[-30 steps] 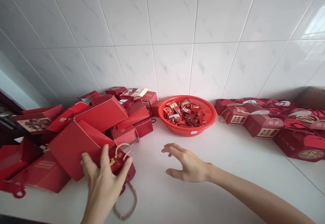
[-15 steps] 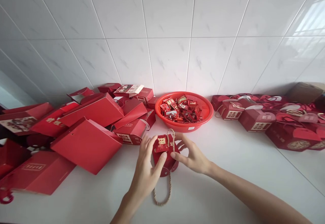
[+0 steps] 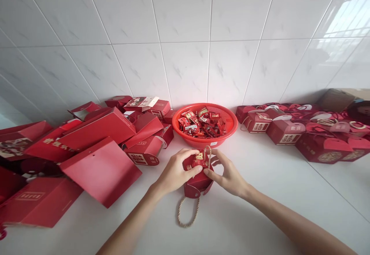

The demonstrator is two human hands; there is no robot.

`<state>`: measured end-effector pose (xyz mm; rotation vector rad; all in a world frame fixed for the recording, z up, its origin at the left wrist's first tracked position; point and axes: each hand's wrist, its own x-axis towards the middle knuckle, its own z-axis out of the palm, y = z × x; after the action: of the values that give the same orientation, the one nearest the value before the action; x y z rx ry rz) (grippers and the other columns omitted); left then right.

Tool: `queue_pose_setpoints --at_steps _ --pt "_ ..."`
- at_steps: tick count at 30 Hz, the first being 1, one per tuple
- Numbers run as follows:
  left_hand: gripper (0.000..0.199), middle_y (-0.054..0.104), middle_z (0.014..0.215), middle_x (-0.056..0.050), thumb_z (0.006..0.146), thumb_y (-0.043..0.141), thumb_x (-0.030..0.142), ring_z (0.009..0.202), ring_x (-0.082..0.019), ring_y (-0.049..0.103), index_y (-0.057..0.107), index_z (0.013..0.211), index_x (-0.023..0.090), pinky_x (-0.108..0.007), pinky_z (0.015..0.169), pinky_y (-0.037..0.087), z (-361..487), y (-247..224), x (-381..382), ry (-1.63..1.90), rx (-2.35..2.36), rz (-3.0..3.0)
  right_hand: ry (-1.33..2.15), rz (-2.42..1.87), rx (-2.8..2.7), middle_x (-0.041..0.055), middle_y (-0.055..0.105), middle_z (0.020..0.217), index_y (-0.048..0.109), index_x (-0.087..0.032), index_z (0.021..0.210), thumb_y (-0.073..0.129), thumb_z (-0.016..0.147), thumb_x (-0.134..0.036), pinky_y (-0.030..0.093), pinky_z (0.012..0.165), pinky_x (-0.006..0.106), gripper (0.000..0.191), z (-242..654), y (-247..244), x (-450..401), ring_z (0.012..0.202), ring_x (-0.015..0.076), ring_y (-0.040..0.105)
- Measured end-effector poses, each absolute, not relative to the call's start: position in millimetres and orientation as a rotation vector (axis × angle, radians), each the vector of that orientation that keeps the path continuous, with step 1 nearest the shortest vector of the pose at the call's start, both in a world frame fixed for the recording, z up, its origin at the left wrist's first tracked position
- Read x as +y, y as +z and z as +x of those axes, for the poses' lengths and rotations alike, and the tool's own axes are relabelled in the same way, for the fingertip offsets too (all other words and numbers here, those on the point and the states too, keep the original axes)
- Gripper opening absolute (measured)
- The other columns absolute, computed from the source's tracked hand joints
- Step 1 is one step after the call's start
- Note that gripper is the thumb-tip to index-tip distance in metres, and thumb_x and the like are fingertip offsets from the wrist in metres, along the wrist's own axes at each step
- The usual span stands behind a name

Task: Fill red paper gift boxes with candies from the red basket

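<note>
A small red gift box (image 3: 193, 187) stands on the white counter in front of me, its near flap hanging down with a twisted rope handle (image 3: 186, 224) looped onto the counter. At its top, my left hand (image 3: 179, 170) pinches a red candy packet (image 3: 199, 159) with gold print. My right hand (image 3: 227, 172) grips the box's right side, thumb near the rim and fingers behind. A second rope loop (image 3: 207, 154) rises between the hands. The inside of the box is mostly hidden by the packet and fingers.
Behind the box, a red plastic basket (image 3: 205, 142) holds many wrapped candies (image 3: 202, 122). Red boxes and bags (image 3: 101, 170) are heaped at the left. Rows of closed red boxes (image 3: 286, 131) stand at the right, near a cardboard box (image 3: 332, 100). A tiled wall (image 3: 185, 70) borders the counter.
My left hand has moved over the box top and closed more around the candy packet. The view has shifted slightly; my right hand stays at the box's right side.
</note>
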<state>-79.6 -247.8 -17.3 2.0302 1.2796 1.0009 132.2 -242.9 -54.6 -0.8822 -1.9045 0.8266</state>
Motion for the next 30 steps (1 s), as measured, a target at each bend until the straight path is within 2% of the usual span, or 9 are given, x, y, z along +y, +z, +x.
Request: queue_pose_setpoints --at_steps 3,6,10,13,16,18,20,25,30 --pt "0.030 0.074 0.114 -0.007 0.079 0.069 0.022 0.109 -0.024 0.070 0.071 0.109 0.021 -0.038 0.099 0.057 -76.7 -19.8 -240.7 1.120 1.226 1.983 0.787 -0.923 -1.822 0.0101 0.064 0.126 0.052 -0.026 0.128 0.064 0.093 -0.042 0.060 0.087 0.043 0.041 133.7 -55.4 -241.2 0.097 0.0215 0.067" --pt "0.019 0.074 0.105 -0.006 0.083 0.067 0.026 0.102 -0.022 0.071 0.074 0.100 0.020 -0.036 0.093 0.060 -76.0 -21.2 -234.8 1.236 1.181 1.934 0.785 -0.935 -1.777 0.0098 0.064 0.126 0.053 -0.026 0.125 0.064 0.093 -0.045 0.060 0.087 0.042 0.038 135.8 -54.5 -238.6 0.096 0.0210 0.068" --pt "0.022 0.072 0.107 -0.009 0.085 0.069 0.034 0.098 -0.022 0.073 0.075 0.100 0.019 -0.035 0.085 0.063 -73.1 -15.8 -215.4 1.278 1.086 1.839 0.734 -0.927 -1.798 0.0096 0.064 0.126 0.052 -0.027 0.126 0.064 0.093 -0.044 0.058 0.089 0.044 0.038 133.6 -52.0 -238.1 0.095 0.0207 0.067" --pt "0.029 0.070 0.118 -0.011 0.085 0.068 0.036 0.108 -0.024 0.070 0.073 0.106 0.018 -0.039 0.093 0.060 -69.3 -7.6 -190.3 1.402 1.110 1.870 0.702 -0.939 -1.830 0.0098 0.064 0.124 0.051 -0.027 0.127 0.065 0.092 -0.041 0.057 0.090 0.045 0.040 129.3 -51.7 -240.0 0.097 0.0221 0.066" --pt "0.036 0.061 0.136 -0.014 0.086 0.065 0.034 0.129 -0.027 0.059 0.070 0.118 0.019 -0.044 0.109 0.050 -70.9 1.6 -179.5 1.488 1.257 2.054 0.646 -0.959 -1.865 0.0104 0.063 0.124 0.050 -0.028 0.129 0.063 0.093 -0.039 0.057 0.090 0.045 0.040 128.5 -52.1 -242.3 0.098 0.0233 0.065" --pt "0.030 0.063 0.132 -0.013 0.091 0.060 0.034 0.132 -0.027 0.056 0.071 0.115 0.019 -0.046 0.114 0.045 -77.2 5.8 -190.6 1.412 1.303 2.202 0.598 -0.959 -1.903 0.0121 0.060 0.130 0.050 -0.027 0.131 0.063 0.093 -0.040 0.056 0.094 0.046 0.042 131.1 -52.2 -243.9 0.106 0.0253 0.064" --pt "0.029 0.066 0.130 -0.011 0.094 0.060 0.037 0.127 -0.027 0.061 0.071 0.115 0.021 -0.043 0.111 0.048 -86.0 5.7 -213.8 1.162 1.245 2.297 0.562 -0.964 -1.966 0.0149 0.054 0.141 0.048 -0.026 0.136 0.068 0.090 -0.045 0.053 0.102 0.050 0.054 134.5 -52.4 -245.7 0.123 0.0301 0.059" --pt "0.059 0.051 0.149 -0.015 0.080 0.073 0.035 0.135 -0.037 0.053 0.061 0.137 0.023 -0.050 0.109 0.050 -94.3 -10.3 -267.7 0.646 1.446 2.376 0.526 -1.036 -2.147 0.0219 0.035 0.158 0.034 -0.024 0.151 0.079 0.075 -0.058 0.045 0.112 0.058 0.095 130.1 -60.0 -253.4 0.147 0.0400 0.038" --pt "0.058 0.053 0.144 -0.017 0.083 0.065 0.026 0.139 -0.037 0.049 0.057 0.140 0.020 -0.052 0.111 0.048 -77.4 -19.7 -268.9 0.612 1.483 2.360 0.561 -1.107 -2.129 0.0243 0.027 0.161 0.016 -0.021 0.157 0.078 0.073 -0.030 0.046 0.111 0.057 0.105 114.5 -74.0 -263.7 0.148 0.0397 0.035"
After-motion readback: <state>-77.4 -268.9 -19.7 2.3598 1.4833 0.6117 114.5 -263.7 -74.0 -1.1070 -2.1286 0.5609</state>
